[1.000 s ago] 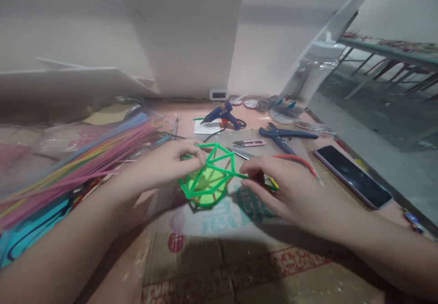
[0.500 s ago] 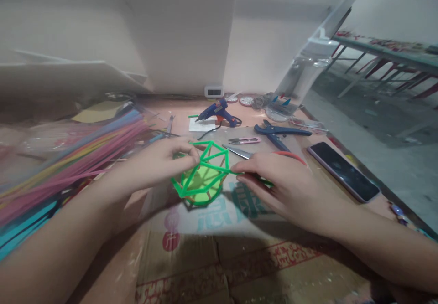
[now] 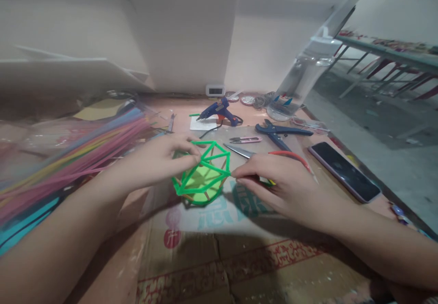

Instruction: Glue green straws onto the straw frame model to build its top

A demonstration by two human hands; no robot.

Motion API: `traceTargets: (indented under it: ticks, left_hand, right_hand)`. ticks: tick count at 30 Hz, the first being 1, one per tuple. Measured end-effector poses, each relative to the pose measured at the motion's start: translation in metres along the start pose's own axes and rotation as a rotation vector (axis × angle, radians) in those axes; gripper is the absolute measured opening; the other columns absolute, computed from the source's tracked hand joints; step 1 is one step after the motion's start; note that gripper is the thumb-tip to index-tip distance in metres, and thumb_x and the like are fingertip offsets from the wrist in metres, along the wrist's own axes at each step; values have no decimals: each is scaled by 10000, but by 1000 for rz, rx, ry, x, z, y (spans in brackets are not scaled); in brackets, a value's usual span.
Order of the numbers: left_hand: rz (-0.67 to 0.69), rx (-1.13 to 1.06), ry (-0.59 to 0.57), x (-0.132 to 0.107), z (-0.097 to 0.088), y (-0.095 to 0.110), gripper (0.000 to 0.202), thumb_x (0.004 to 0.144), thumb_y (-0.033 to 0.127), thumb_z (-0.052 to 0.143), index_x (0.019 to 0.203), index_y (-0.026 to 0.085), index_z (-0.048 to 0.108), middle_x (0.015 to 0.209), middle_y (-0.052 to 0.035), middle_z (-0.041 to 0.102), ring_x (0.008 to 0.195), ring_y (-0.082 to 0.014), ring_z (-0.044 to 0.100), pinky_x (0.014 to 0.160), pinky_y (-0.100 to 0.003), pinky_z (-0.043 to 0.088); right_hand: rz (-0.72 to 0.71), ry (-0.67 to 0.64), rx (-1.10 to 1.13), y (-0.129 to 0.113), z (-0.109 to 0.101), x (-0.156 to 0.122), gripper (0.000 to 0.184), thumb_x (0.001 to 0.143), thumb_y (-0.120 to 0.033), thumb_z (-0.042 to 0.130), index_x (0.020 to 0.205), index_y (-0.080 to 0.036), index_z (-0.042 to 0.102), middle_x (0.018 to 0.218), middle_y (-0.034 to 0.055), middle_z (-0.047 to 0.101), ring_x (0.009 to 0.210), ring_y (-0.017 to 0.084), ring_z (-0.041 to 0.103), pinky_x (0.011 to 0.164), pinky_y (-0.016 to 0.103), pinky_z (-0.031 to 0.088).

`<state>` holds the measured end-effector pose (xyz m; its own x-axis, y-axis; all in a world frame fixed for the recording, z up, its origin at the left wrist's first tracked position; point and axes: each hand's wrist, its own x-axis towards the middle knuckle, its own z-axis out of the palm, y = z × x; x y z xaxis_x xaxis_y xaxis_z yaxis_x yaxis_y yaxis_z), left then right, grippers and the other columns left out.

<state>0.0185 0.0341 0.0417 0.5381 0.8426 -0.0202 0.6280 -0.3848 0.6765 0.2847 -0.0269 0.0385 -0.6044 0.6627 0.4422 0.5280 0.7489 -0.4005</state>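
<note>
A green wheel-like frame (image 3: 204, 188) of what look like fuzzy pipe cleaners, with brown struts and a lime-green round base, is held just over the work surface. My left hand (image 3: 173, 160) grips its left and upper side, thumb and fingers closed around the rim. At the frame's right corner, my right hand (image 3: 273, 176) pinches with thumb and forefinger at the end of a green pipe cleaner. A bit of yellow-green shows below that palm. Scissors (image 3: 290, 154) with orange-red handles lie behind the right hand, partly hidden by it.
Behind the hands lie a blue glue gun (image 3: 219, 109), pink thread snips (image 3: 245, 139) and blue cutters (image 3: 273, 131). A phone (image 3: 344, 171) and a clear bottle (image 3: 301, 78) stand to the right. Bundled coloured pipe cleaners (image 3: 89, 146) lie left. Cardboard (image 3: 185, 263) covers the front.
The right fingertips have come closer to the frame's right corner; the short green length seen between them earlier no longer shows. The frame has tilted slightly. The left hand keeps its hold.
</note>
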Motion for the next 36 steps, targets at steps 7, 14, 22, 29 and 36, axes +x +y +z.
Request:
traceTargets:
  ticks: [7,14,22,29,36]
  left_hand:
    - [-54,-43,-24,3,2,-4,288,831,466,565,809,235,736,1063,-28,744,1003,-273,678,842,-384,557]
    - [10,-100,-53,0,-5,-2,346,893,541,575,896,264,784,1263,-13,721,1174,-275,649,1022,-400,521]
    - [44,-70,159,-6,-14,-5,416,967,589,502,970,265,762,1252,-30,712,1247,-270,603,1086,-444,468]
    - [115,-40,264,-7,-17,2,341,945,475,563,802,241,766,1255,-41,681,1242,-263,583,1076,-456,460]
    - [92,27,271,-7,-14,7,273,911,343,538,832,228,772,1235,-59,686,1245,-278,585,1086,-476,442]
  right_hand:
    - [35,-40,75,0,5,-1,89,976,-160,616,1002,-182,698,935,24,782,819,135,719,725,231,539]
    - [106,-50,82,-1,5,-1,57,946,-156,649,977,-203,656,870,-12,749,744,118,680,674,215,485]
    - [129,-65,80,-4,6,-4,87,956,-139,610,958,-223,629,848,-31,724,729,106,655,673,210,463]
    - [188,-8,26,6,-7,0,145,975,-302,586,857,-218,589,735,-22,657,630,124,596,579,235,431]
    - [405,92,312,58,21,11,194,940,-385,562,941,-208,640,859,39,700,782,182,671,705,308,538]
